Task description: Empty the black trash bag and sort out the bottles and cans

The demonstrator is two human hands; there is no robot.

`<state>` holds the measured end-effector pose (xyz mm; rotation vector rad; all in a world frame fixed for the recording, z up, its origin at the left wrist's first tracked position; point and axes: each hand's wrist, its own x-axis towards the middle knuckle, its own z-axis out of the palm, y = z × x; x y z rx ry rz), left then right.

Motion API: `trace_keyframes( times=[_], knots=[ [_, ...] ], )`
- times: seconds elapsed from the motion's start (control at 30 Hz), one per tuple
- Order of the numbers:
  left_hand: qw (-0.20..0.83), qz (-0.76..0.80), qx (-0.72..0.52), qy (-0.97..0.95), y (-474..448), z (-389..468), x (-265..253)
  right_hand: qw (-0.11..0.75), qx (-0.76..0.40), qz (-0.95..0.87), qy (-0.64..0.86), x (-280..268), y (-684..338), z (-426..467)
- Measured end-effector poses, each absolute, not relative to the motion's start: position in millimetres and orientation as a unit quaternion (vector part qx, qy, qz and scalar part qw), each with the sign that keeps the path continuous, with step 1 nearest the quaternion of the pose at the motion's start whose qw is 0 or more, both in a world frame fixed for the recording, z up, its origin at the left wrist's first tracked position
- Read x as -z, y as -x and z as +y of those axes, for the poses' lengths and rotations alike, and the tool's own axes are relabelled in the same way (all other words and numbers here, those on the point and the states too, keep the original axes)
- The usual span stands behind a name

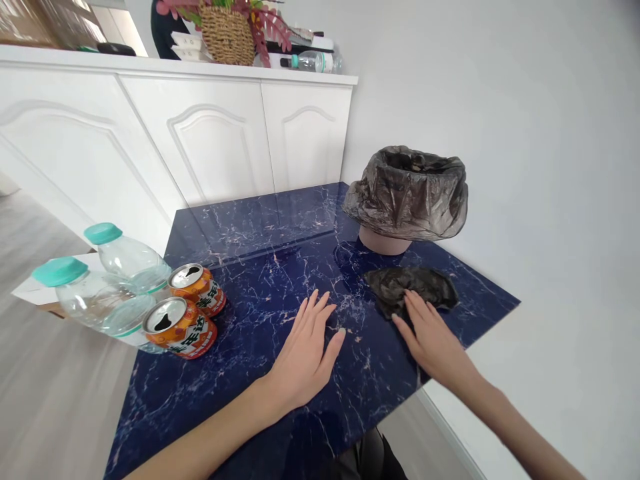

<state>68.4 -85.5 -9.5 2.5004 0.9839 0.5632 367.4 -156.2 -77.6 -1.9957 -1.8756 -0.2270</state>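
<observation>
My left hand (305, 350) lies flat on the dark blue marbled table (260, 287), fingers stretched forward, holding nothing. On a folded black plastic bag (415, 287) at the right rests my right hand (430, 333), its fingers extended and touching the bag. Behind that bag stands a bin (385, 241) lined with a black bag (410, 200) whose edge hangs over the rim. Two opened orange drink cans (193, 337) stand at the table's left side. Beside them are two clear plastic bottles (93, 297) with turquoise caps.
White cabinets (215, 147) border the table's far edge, with a woven basket (227, 33) and a lying bottle (315, 62) on top. A white wall (540, 167) runs along the right. A cardboard box (37, 292) sits behind the bottles.
</observation>
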Motion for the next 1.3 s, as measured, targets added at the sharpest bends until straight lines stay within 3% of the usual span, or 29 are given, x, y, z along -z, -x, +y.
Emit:
trace_keyframes(
  times=[0.23, 0.4, 0.47, 0.63, 0.73, 0.83, 0.97, 1.17, 1.3],
  knots=[
    [0.208, 0.359, -0.201, -0.887, -68, -85, 8, 0.194, 0.032, -0.729, 0.655, 69, -501, -143],
    [0.215, 0.362, -0.186, -0.888, -69, -84, 11, 0.319, 0.082, -0.663, 0.672, 39, -516, -141],
    [0.215, 0.36, -0.19, -0.888, -69, -83, 11, 0.333, 0.092, -0.628, 0.698, 38, -509, -130],
    [0.212, 0.356, -0.187, -0.891, -69, -83, 10, 0.182, 0.071, -0.59, 0.784, 68, -501, -104],
    [0.211, 0.352, -0.179, -0.894, -68, -84, 9, 0.152, 0.052, -0.594, 0.788, 82, -497, -104],
    [0.21, 0.348, -0.179, -0.896, -68, -84, 9, 0.158, 0.071, -0.586, 0.792, 77, -479, -107],
    [0.214, 0.352, -0.167, -0.896, -68, -84, 9, 0.256, 0.106, -0.657, 0.701, 52, -423, -97],
    [0.189, 0.324, -0.192, -0.907, -69, -82, 13, 0.281, -0.091, -0.803, 0.518, 34, -323, -37],
    [0.163, 0.283, -0.15, -0.933, -68, -80, 8, 0.274, -0.113, -0.82, 0.49, 41, -286, 19]
  ],
)
